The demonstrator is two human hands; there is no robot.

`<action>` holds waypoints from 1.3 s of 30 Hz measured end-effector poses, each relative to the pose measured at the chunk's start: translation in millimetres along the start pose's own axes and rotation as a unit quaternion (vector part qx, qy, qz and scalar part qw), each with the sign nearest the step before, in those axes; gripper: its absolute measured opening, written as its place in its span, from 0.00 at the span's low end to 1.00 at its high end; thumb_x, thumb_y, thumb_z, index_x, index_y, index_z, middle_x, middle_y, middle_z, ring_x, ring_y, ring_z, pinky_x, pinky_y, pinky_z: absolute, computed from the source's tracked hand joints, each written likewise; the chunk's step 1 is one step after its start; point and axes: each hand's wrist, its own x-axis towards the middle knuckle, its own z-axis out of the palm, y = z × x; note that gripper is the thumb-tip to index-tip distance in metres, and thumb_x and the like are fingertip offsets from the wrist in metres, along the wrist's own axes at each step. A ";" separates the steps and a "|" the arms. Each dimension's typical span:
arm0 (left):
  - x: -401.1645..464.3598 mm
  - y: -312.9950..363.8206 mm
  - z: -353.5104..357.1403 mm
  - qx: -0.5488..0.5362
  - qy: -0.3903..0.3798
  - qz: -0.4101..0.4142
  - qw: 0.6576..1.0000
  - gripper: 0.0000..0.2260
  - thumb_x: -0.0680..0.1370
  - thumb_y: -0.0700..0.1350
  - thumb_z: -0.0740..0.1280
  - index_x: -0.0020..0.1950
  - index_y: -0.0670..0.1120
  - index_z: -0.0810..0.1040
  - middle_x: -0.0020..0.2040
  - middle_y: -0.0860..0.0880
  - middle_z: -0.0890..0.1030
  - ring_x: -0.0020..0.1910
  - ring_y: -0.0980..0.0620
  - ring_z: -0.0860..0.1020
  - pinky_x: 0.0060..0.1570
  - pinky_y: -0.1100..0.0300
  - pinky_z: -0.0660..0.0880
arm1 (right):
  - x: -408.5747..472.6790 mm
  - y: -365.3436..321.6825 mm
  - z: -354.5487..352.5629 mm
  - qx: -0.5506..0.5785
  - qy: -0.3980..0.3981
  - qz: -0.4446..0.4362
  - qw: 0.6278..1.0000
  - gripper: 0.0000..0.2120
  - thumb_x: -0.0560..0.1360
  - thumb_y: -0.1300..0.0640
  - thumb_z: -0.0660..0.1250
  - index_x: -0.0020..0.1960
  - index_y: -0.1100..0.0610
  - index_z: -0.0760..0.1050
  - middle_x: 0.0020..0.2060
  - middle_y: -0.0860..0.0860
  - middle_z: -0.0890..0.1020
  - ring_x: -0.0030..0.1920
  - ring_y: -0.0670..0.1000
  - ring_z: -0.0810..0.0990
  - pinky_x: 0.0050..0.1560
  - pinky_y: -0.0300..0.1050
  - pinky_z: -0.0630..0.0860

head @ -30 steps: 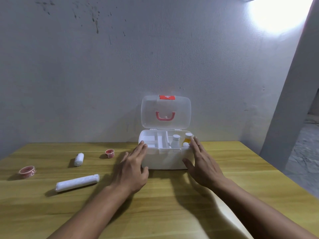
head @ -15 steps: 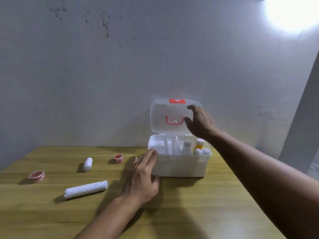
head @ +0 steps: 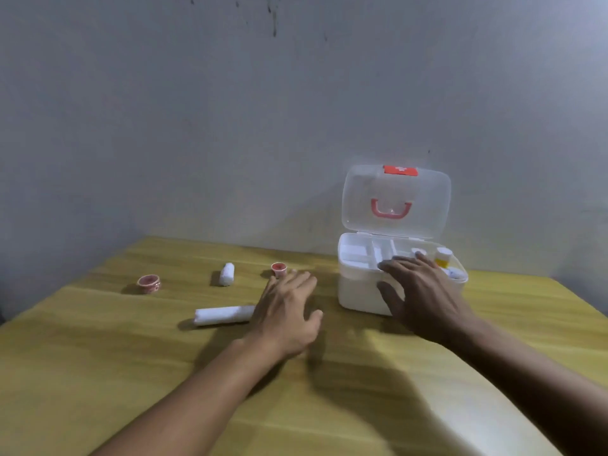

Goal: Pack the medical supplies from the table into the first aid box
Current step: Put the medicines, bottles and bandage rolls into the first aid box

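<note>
The white first aid box (head: 357,292) stands at the back right of the table with its clear lid (head: 427,205) up. A divided tray and a yellow bottle (head: 442,257) show inside. My right hand (head: 424,291) hovers with spread fingers over the box's front rim and holds nothing. My left hand (head: 288,312) is open above the table left of the box, its wrist side next to a long white bandage roll (head: 223,314). Farther back lie a small white gauze roll (head: 226,274), a small red tape roll (head: 279,268) and a larger pink tape roll (head: 149,283).
The wooden table (head: 98,357) meets a grey wall at the back. A pale object (head: 487,419) shows under my right forearm at the near right.
My right hand has dropped from the lid down to the box's front rim. My left hand has slid left, away from the box toward the long roll. The view has turned left.
</note>
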 end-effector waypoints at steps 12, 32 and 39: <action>-41.6 -97.5 -37.4 0.055 -0.001 -0.203 0.978 0.08 0.74 0.45 0.64 0.47 0.46 0.82 0.53 0.46 0.82 0.51 0.44 0.78 0.49 0.51 0.76 | -35.3 -0.4 26.8 -0.065 0.004 0.017 0.998 0.30 0.66 0.58 0.72 0.66 0.66 0.72 0.64 0.64 0.76 0.66 0.64 0.73 0.68 0.63 0.67; 42.3 -106.8 -26.6 0.042 0.020 -0.228 0.973 0.05 0.71 0.45 0.71 0.42 0.45 0.83 0.42 0.43 0.82 0.44 0.40 0.79 0.40 0.56 0.72 | -38.9 10.7 40.2 -0.062 0.014 0.004 0.998 0.35 0.65 0.53 0.70 0.70 0.62 0.67 0.69 0.60 0.72 0.71 0.60 0.68 0.71 0.60 0.64; 78.7 0.4 -45.2 -0.146 0.034 -0.095 0.984 0.11 0.74 0.44 0.69 0.55 0.47 0.82 0.61 0.53 0.79 0.35 0.44 0.78 0.37 0.58 0.77 | -41.8 9.6 34.6 -0.041 0.021 0.006 0.999 0.33 0.65 0.55 0.70 0.69 0.60 0.68 0.69 0.61 0.71 0.72 0.61 0.67 0.71 0.61 0.63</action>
